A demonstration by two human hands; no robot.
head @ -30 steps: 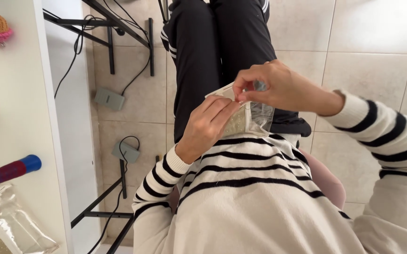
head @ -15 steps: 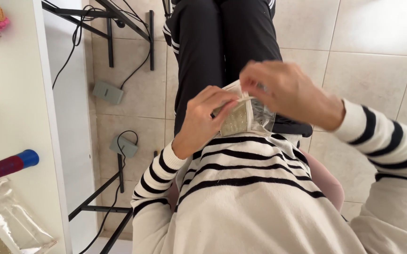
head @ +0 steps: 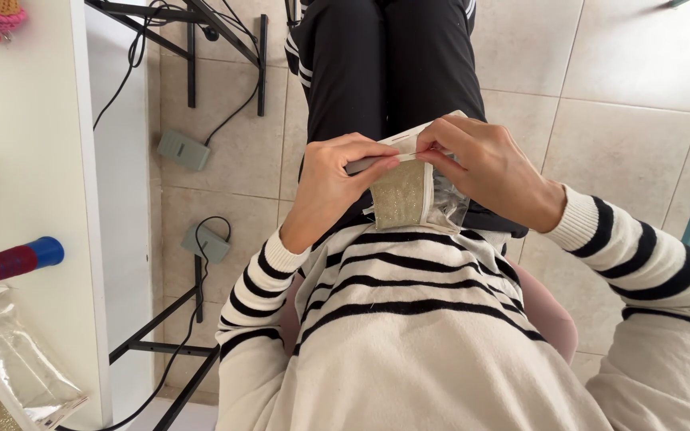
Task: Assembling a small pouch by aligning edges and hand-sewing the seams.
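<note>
Now, glittery pouch between left hand and right hand — both pinching.

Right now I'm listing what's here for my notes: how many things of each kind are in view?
Hands: 2, left hand and right hand
Glittery pouch held in both hands: 1
Grey floor boxes: 2
Clear bag: 1
Blue-and-red roll: 1
Total: 7

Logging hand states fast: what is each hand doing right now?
Left hand: closed, fingers pinching the top edge of the small glittery pouch.
Right hand: closed, fingers pinching the same pouch's top edge from the other side.
</note>
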